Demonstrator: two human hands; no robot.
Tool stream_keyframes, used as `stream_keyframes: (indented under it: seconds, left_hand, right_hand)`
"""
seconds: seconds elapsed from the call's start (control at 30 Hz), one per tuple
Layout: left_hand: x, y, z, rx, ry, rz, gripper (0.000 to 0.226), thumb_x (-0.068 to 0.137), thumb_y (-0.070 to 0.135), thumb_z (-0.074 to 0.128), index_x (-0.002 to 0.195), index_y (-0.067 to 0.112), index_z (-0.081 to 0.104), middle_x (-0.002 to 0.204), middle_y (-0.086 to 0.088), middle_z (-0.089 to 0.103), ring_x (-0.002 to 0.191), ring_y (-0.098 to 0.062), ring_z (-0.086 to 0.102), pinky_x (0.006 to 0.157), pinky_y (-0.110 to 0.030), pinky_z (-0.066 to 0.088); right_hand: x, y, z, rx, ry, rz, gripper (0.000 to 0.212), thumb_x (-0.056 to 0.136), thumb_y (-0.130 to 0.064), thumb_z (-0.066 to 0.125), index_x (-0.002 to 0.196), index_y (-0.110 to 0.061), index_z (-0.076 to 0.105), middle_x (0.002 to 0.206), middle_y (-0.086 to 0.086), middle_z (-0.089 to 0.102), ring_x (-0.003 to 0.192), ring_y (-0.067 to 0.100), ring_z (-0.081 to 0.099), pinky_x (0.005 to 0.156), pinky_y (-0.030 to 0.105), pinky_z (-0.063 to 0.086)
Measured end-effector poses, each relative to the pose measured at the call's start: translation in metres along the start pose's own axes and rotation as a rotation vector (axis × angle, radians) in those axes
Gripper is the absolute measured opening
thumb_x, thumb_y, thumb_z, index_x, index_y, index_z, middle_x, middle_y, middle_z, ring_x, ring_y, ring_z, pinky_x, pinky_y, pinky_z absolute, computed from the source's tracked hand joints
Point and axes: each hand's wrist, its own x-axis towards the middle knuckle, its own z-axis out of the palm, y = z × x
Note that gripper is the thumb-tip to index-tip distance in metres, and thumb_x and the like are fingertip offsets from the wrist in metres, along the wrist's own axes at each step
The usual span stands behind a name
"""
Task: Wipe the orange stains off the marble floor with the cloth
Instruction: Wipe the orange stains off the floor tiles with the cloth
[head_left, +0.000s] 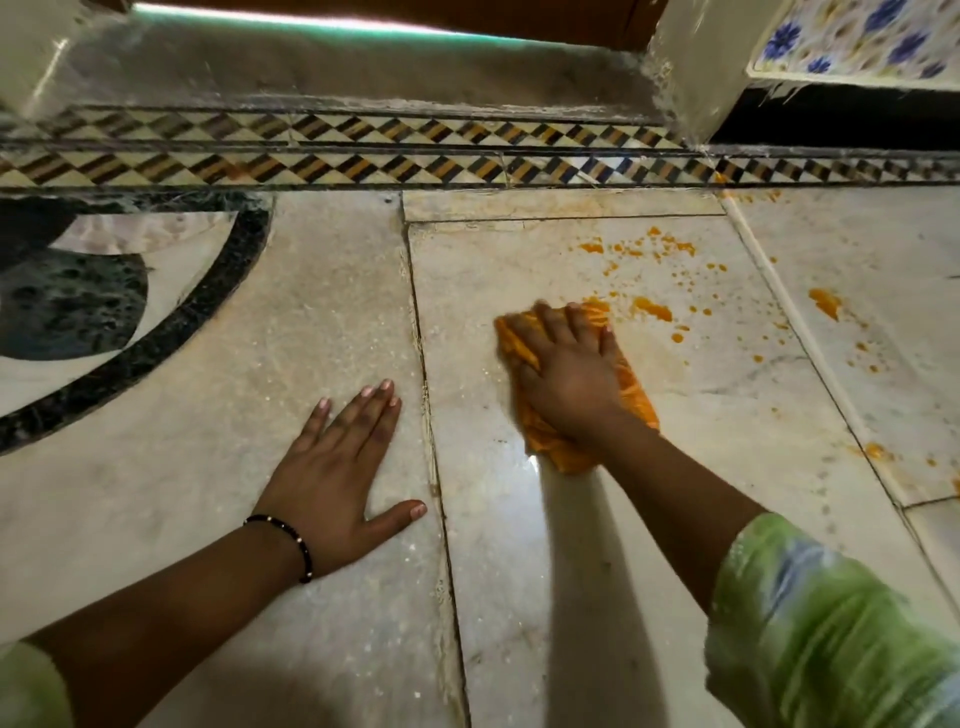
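Observation:
My right hand presses flat on an orange cloth lying on the pale marble floor. Orange stains speckle the slab just beyond and to the right of the cloth. A bigger blot and more drops lie on the slab further right. My left hand rests flat on the floor to the left, fingers spread, holding nothing. It wears a dark beaded bracelet at the wrist.
A checkered inlay border runs across the floor ahead, with a raised step behind it. A dark curved inlay marks the floor at left. A white pillar and a flowered surface stand at the upper right.

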Motion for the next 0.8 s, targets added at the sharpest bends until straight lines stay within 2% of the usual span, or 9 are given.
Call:
stream_keyframes:
  seconds: [0.13,0.23,0.3,0.37,0.47,0.53,0.6,0.7,0.8]
  left_hand:
    - [0.001,0.000,-0.001,-0.005,-0.010,0.010,0.095,0.084,0.077,0.020,0.151,0.012,0.007,0.159,-0.006,0.006,0.146,-0.018,0.005,0.116,-0.044,0.006]
    - [0.000,-0.002,-0.001,-0.006,-0.012,0.010,0.095,0.083,0.077,0.019,0.151,0.012,0.005,0.159,-0.005,0.003,0.146,-0.017,0.003,0.116,-0.045,0.006]
    - [-0.001,-0.002,0.000,-0.013,-0.009,0.005,0.095,0.083,0.078,0.018,0.151,0.013,0.003,0.159,-0.004,0.001,0.146,-0.016,0.000,0.116,-0.044,0.005]
    - [-0.001,-0.001,0.002,-0.009,0.001,0.003,0.096,0.083,0.078,0.018,0.151,0.013,0.003,0.159,-0.004,0.000,0.146,-0.016,-0.002,0.117,-0.044,0.004]
    - [0.000,0.000,0.002,-0.014,0.007,0.007,0.096,0.083,0.078,0.017,0.151,0.012,0.004,0.159,-0.004,0.001,0.146,-0.016,0.000,0.116,-0.045,0.004]
    - [0.000,-0.002,0.002,0.003,0.003,0.015,0.096,0.083,0.079,0.016,0.151,0.013,0.001,0.159,-0.003,-0.001,0.146,-0.016,0.000,0.117,-0.044,0.004]
    - [0.003,-0.002,0.001,0.014,0.005,0.028,0.096,0.083,0.079,0.016,0.151,0.013,0.001,0.159,-0.003,-0.001,0.146,-0.016,0.001,0.117,-0.044,0.004]
    - [0.002,-0.002,0.001,0.003,0.008,0.022,0.095,0.083,0.078,0.016,0.151,0.013,0.006,0.159,-0.004,0.004,0.145,-0.017,0.006,0.117,-0.043,0.004]
    - [0.002,-0.002,0.002,0.008,0.022,0.023,0.094,0.083,0.078,0.016,0.151,0.014,0.006,0.159,-0.004,0.005,0.145,-0.017,0.006,0.117,-0.042,0.003]
  right_hand:
    - [-0.068,-0.024,0.013,0.009,0.023,-0.265,0.053,0.092,-0.050,0.025,0.145,-0.046,0.022,0.159,-0.008,0.010,0.146,0.020,-0.002,0.115,0.044,-0.010]
    - [-0.124,0.017,0.019,0.029,0.000,-0.351,0.056,0.089,-0.048,0.028,0.145,-0.050,0.019,0.158,-0.012,0.013,0.147,0.016,0.000,0.117,0.041,-0.003]
    - [-0.138,0.056,0.018,0.045,0.028,-0.281,0.057,0.088,-0.046,0.033,0.144,-0.048,0.024,0.156,-0.009,0.020,0.146,0.020,0.012,0.116,0.047,0.009]
    - [-0.129,0.079,0.013,0.070,0.066,-0.126,0.055,0.088,-0.046,0.033,0.142,-0.048,0.025,0.154,-0.007,0.025,0.144,0.023,0.019,0.114,0.051,0.016]
    - [-0.087,0.067,0.009,0.025,0.131,0.106,0.058,0.086,-0.054,0.023,0.143,-0.046,0.027,0.155,-0.004,0.029,0.143,0.026,0.018,0.113,0.054,0.015]
    - [-0.060,0.040,0.008,0.027,0.141,0.167,0.062,0.082,-0.058,0.020,0.142,-0.045,0.031,0.155,-0.002,0.027,0.143,0.028,0.016,0.113,0.056,0.012]
    - [-0.050,0.015,0.010,0.043,0.091,0.093,0.059,0.085,-0.056,0.025,0.142,-0.045,0.032,0.157,-0.002,0.023,0.144,0.029,0.011,0.113,0.056,0.005]
    - [-0.082,-0.008,0.018,0.028,0.063,-0.153,0.054,0.090,-0.049,0.031,0.144,-0.047,0.026,0.158,-0.005,0.017,0.146,0.025,0.004,0.114,0.049,-0.007]
    - [-0.142,0.018,0.023,0.026,0.020,-0.358,0.054,0.091,-0.050,0.029,0.144,-0.049,0.021,0.158,-0.008,0.015,0.147,0.020,0.002,0.116,0.044,-0.007]
